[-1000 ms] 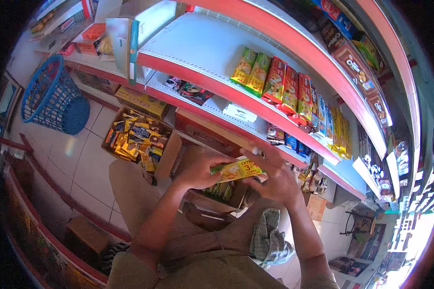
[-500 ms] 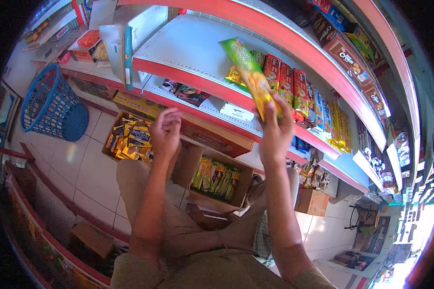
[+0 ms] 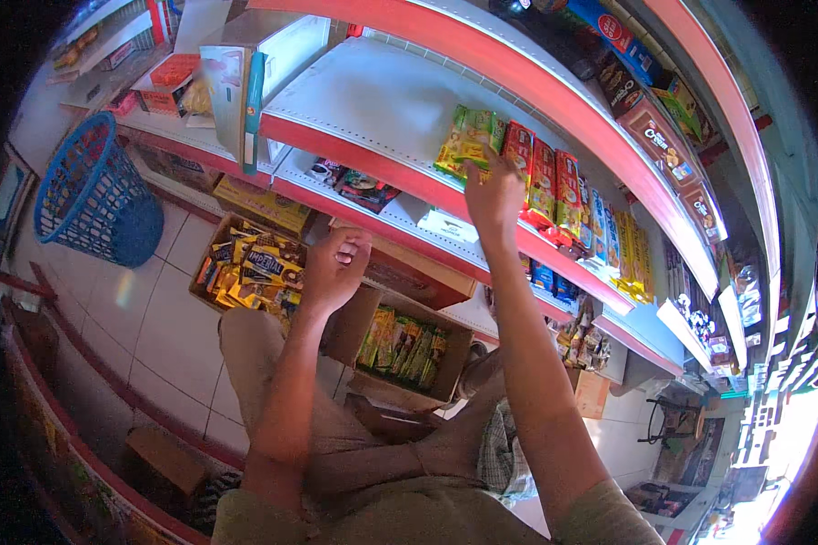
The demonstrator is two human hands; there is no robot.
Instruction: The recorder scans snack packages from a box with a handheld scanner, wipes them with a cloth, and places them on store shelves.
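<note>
My right hand (image 3: 497,197) is at the front of the middle shelf (image 3: 359,86), its fingers bent around the near end of a green and yellow snack packet (image 3: 470,136). That packet lies on the shelf beside a row of red packets (image 3: 541,177). My left hand (image 3: 338,263) hovers above the boxes with its fingers curled in and nothing visible in them. Below it stands an open carton of green and yellow packets (image 3: 402,350). Left of that hand is another open carton with yellow and blue packets (image 3: 254,268).
A blue plastic basket (image 3: 109,204) stands on the tiled floor at the left. Blue and yellow packets (image 3: 629,250) continue the shelf row to the right. Under the shelf sits a brown closed carton (image 3: 418,272). An upper shelf edge (image 3: 482,54) overhangs the row.
My right hand has brought the green and yellow packet from mid-air down onto the shelf, left of the red packets. My left hand has shifted a little right and lower, its fingers curled.
</note>
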